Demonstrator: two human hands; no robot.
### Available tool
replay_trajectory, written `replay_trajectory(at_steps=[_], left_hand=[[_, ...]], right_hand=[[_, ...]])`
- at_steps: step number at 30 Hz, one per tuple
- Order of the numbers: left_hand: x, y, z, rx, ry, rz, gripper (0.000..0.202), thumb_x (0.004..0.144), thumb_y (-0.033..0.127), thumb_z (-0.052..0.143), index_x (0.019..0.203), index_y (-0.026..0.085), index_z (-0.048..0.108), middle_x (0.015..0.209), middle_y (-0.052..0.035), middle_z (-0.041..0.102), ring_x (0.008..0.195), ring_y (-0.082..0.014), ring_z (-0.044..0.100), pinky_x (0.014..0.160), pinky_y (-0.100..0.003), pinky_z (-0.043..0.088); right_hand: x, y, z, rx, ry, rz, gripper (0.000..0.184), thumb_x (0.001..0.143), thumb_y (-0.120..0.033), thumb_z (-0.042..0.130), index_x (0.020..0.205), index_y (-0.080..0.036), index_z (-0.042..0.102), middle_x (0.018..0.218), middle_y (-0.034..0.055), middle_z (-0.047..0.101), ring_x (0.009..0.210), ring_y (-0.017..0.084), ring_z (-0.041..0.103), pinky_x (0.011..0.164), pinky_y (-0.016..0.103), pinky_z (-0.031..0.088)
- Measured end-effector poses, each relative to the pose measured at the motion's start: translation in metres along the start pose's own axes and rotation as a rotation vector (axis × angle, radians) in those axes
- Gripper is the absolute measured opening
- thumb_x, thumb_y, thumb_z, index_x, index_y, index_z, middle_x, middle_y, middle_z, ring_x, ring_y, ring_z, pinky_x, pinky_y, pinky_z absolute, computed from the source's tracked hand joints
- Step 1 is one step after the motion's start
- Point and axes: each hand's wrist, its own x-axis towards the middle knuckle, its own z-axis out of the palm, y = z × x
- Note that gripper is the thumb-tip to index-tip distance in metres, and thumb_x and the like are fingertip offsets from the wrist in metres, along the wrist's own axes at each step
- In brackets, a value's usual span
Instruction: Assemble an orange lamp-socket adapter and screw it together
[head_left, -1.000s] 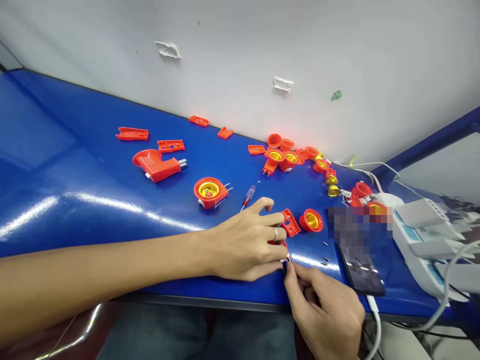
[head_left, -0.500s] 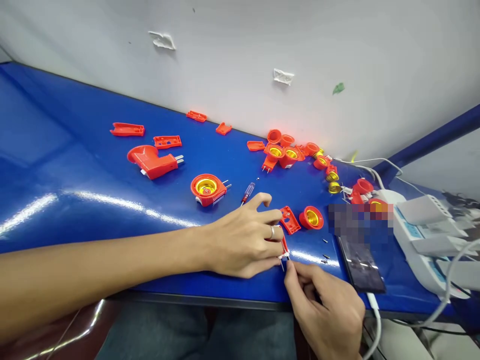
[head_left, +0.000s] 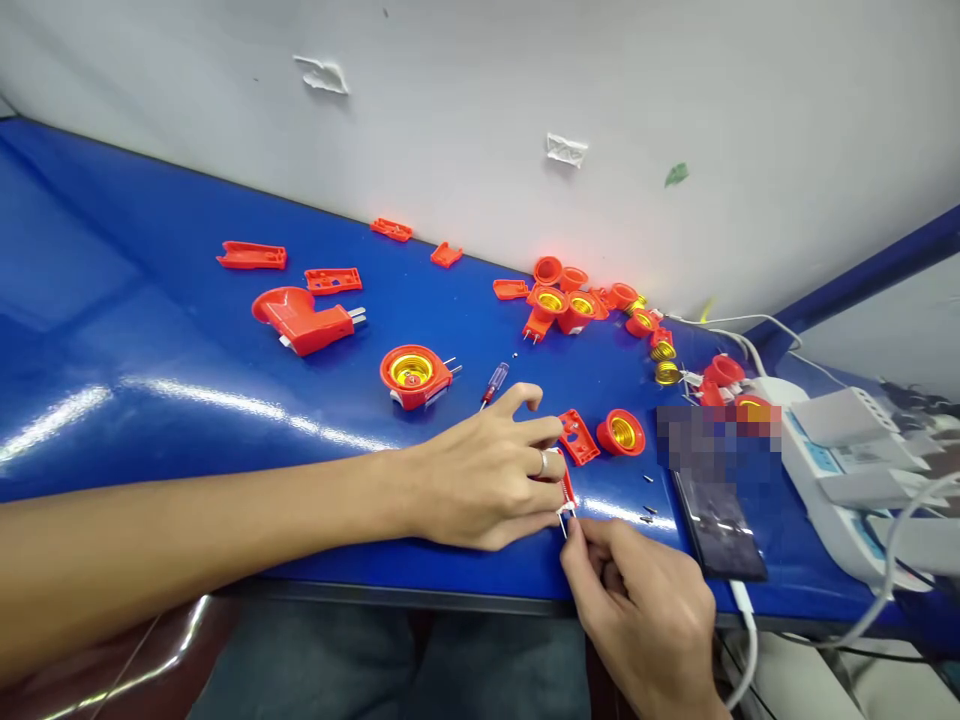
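Live from the near edge of a glossy blue table (head_left: 150, 300): the left hand (head_left: 480, 480), a ring on one finger, and the right hand (head_left: 637, 610) were together, clamped on one narrow red plastic plug piece (head_left: 566, 488) with a white end and thin metal pins. The left fingers (head_left: 536, 500) wrapped along its length while the right fingertips (head_left: 571, 535) pinched at the white end, right by the pins. The work in hand was there, and the fingers hid much of the piece.

Just beyond the piece lay a flat red perforated plastic plate (head_left: 578, 438), with a round red lamp holder with a brass thread (head_left: 621, 433) beside it. Up and left of the piece sat a slim screwdriver with a blue-and-red handle (head_left: 495, 383) and a two-pronged red lamp holder (head_left: 414, 376). To its right were tiny metal screws (head_left: 649, 510) and a black smartphone (head_left: 720, 525), with a white power strip (head_left: 847, 480) farther on. Nothing blocked the hands.
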Motion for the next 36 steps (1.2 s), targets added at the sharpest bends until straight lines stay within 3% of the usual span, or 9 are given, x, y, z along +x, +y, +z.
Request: replay_trajectory(at_steps=[5, 10, 14, 19, 22, 26, 30, 36], left_hand=[[-0.001, 0.001, -0.001, 0.028, 0.029, 0.011, 0.025, 0.104, 0.023, 0.057, 0.083, 0.018, 0.07, 0.082, -0.0026, 0.072, 0.083, -0.0192, 0.058, 0.097, -0.046, 0.036], [-0.001, 0.0, -0.001, 0.045, 0.034, 0.111, 0.024, 0.099, 0.007, 0.053, 0.089, 0.019, 0.071, 0.086, -0.0024, 0.075, 0.083, -0.0187, 0.058, 0.099, -0.045, 0.037], [-0.001, -0.002, 0.0, 0.023, 0.027, 0.125, 0.027, 0.099, 0.005, 0.051, 0.087, 0.018, 0.071, 0.083, -0.0017, 0.075, 0.08, -0.0179, 0.057, 0.1, -0.046, 0.036], [0.0, -0.004, -0.002, -0.039, -0.017, 0.074, 0.025, 0.103, 0.011, 0.051, 0.094, 0.02, 0.072, 0.085, -0.0021, 0.077, 0.08, -0.0179, 0.059, 0.099, -0.046, 0.036], [0.0, -0.005, -0.003, -0.063, -0.047, 0.063, 0.025, 0.103, 0.011, 0.051, 0.094, 0.021, 0.072, 0.085, -0.0024, 0.077, 0.08, -0.0181, 0.059, 0.101, -0.046, 0.035], [0.0, -0.006, -0.004, -0.073, -0.052, 0.087, 0.032, 0.103, 0.007, 0.045, 0.089, 0.019, 0.071, 0.085, -0.0021, 0.077, 0.08, -0.0182, 0.06, 0.102, -0.047, 0.033], [0.002, -0.005, -0.005, -0.047, -0.063, 0.116, 0.036, 0.102, 0.004, 0.043, 0.085, 0.021, 0.071, 0.089, -0.0021, 0.078, 0.082, -0.0181, 0.061, 0.104, -0.047, 0.031], [0.003, -0.005, -0.005, -0.036, -0.062, 0.152, 0.039, 0.104, 0.006, 0.044, 0.074, 0.02, 0.066, 0.08, -0.0005, 0.073, 0.074, -0.0168, 0.057, 0.1, -0.045, 0.034]], right_hand=[[0.0, 0.002, -0.001, 0.017, -0.045, -0.01, 0.025, 0.096, -0.01, 0.058, 0.073, -0.019, 0.059, 0.052, -0.0092, 0.051, 0.039, 0.005, 0.046, 0.047, 0.022, 0.036], [-0.001, 0.004, -0.002, 0.037, -0.067, -0.009, 0.022, 0.095, -0.009, 0.059, 0.075, -0.019, 0.06, 0.053, -0.0091, 0.051, 0.041, 0.006, 0.047, 0.049, 0.024, 0.035], [0.001, 0.007, -0.005, 0.069, -0.121, -0.02, 0.021, 0.095, -0.009, 0.06, 0.076, -0.019, 0.059, 0.056, -0.0083, 0.052, 0.043, 0.007, 0.047, 0.049, 0.025, 0.036], [0.005, 0.018, -0.016, 0.114, -0.202, -0.061, 0.009, 0.098, -0.016, 0.059, 0.096, -0.019, 0.067, 0.067, -0.0051, 0.061, 0.056, 0.009, 0.06, 0.056, 0.023, 0.043], [0.006, 0.027, -0.021, 0.115, -0.225, -0.092, 0.022, 0.098, -0.011, 0.055, 0.116, -0.017, 0.067, 0.089, 0.001, 0.072, 0.075, 0.011, 0.07, 0.067, 0.022, 0.051], [0.003, 0.035, -0.02, 0.081, -0.257, -0.184, 0.033, 0.097, -0.005, 0.05, 0.123, -0.017, 0.067, 0.108, 0.0074, 0.075, 0.091, 0.014, 0.074, 0.074, 0.024, 0.057], [0.001, 0.037, -0.019, 0.067, -0.231, -0.244, 0.032, 0.097, -0.003, 0.05, 0.121, -0.015, 0.068, 0.107, 0.0088, 0.077, 0.094, 0.015, 0.074, 0.078, 0.024, 0.058], [0.005, 0.038, -0.018, 0.169, -0.267, -0.17, 0.034, 0.096, -0.002, 0.048, 0.117, -0.017, 0.071, 0.105, 0.008, 0.075, 0.089, 0.015, 0.073, 0.07, 0.024, 0.057]])
